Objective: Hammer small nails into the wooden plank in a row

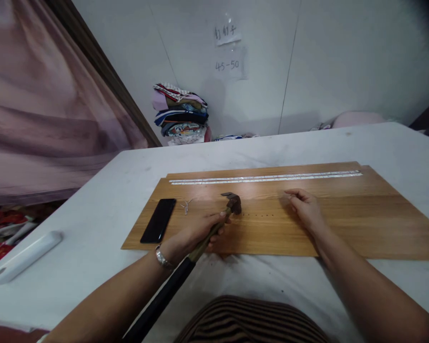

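over the wooden board (357, 216), hammer (235, 204) gripped just below its head by the wrapped fingers of the left hand (203, 226). beyond a row of dark dots (261, 216), right hand (307, 209) with fingertips nearly together, anything held too small to tell.

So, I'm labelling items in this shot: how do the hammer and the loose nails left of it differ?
The hammer is far bigger, with a long handle; the loose nails are short and thin. The hammer has a dark head and a brown-and-black handle, while the nails look silvery. The hammer is gripped in the left hand; the nails lie untouched on the wooden board.
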The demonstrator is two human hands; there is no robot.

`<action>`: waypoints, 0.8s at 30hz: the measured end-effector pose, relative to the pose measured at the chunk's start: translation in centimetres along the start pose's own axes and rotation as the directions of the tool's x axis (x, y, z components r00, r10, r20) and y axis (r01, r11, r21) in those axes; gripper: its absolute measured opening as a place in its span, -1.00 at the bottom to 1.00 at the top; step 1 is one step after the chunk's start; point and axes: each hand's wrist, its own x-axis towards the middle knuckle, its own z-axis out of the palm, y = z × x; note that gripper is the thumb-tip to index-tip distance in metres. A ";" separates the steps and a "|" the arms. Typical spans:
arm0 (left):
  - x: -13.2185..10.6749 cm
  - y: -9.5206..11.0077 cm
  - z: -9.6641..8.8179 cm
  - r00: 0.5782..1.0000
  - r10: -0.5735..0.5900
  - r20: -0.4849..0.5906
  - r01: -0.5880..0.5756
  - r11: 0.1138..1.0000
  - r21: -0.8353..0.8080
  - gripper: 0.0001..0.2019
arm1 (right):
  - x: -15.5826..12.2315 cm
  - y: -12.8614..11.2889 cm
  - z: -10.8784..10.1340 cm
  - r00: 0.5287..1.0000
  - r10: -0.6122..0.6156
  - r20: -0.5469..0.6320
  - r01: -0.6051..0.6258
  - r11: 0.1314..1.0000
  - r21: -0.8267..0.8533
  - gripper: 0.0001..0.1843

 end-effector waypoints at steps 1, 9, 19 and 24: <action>0.0 0.0 0.1 1.000 -0.005 -0.005 0.005 1.000 0.001 -0.55 | 0.0 0.0 0.0 1.000 -0.005 -0.004 0.005 1.000 -0.005 -0.66; -0.1 0.4 -0.1 0.999 0.014 0.039 -0.012 0.998 -0.065 -0.57 | 0.0 0.1 0.1 1.000 0.004 0.001 -0.004 1.000 0.004 -0.66; -0.1 -0.2 0.0 0.999 0.018 0.043 -0.016 0.999 -0.033 -0.58 | -0.1 -0.3 0.1 1.000 -0.001 0.014 0.001 1.000 -0.007 -0.65; -0.1 -0.2 -0.2 0.998 0.027 0.056 -0.023 0.998 -0.067 -0.55 | 0.0 -0.1 0.1 1.000 0.001 0.012 -0.001 1.000 -0.002 -0.67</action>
